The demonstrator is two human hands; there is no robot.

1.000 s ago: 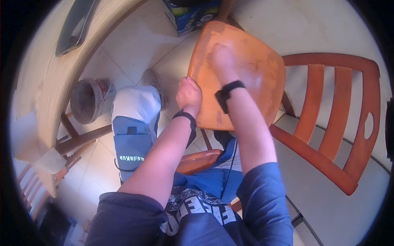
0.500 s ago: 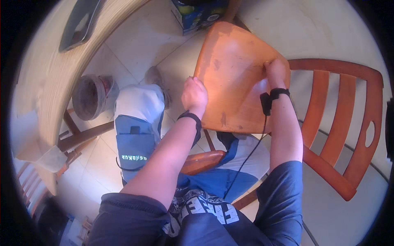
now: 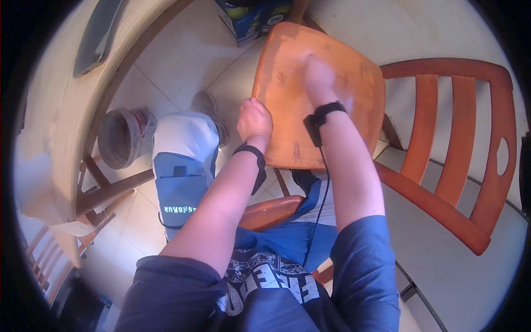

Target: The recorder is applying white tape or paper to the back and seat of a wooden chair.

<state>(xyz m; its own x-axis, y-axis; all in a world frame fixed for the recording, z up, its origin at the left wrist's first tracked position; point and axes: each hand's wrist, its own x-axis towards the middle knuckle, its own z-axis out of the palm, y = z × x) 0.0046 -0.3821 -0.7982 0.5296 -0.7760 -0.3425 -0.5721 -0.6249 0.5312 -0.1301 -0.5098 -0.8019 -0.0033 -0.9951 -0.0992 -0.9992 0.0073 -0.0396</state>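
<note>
A wooden chair has an orange-brown seat [image 3: 282, 127] with darker, worn-looking patches along its edges and across its top. Around the seat's left edge, the fingers of my left hand [image 3: 255, 119] are closed. My right hand [image 3: 319, 77] is over the upper middle of the seat, curled and blurred by motion. Whatever its fingers hold, if anything, is hidden. To the right of the seat stands the slatted chair back [image 3: 462, 133], which has an oval hole in its top rail. Both wrists wear black bands, and a cable hangs from the right one.
At left is a pale wooden table [image 3: 61, 110] with a dark flat device [image 3: 99, 39] on it. A dirty bucket [image 3: 119, 138] stands on the tiled floor by the table. A printed box [image 3: 254, 22] is at the top. My knee [image 3: 185, 138] is left of the seat.
My right hand has swept left across the seat, from near its right edge to the upper middle. My left hand keeps its hold on the edge. The whole view has shifted slightly.
</note>
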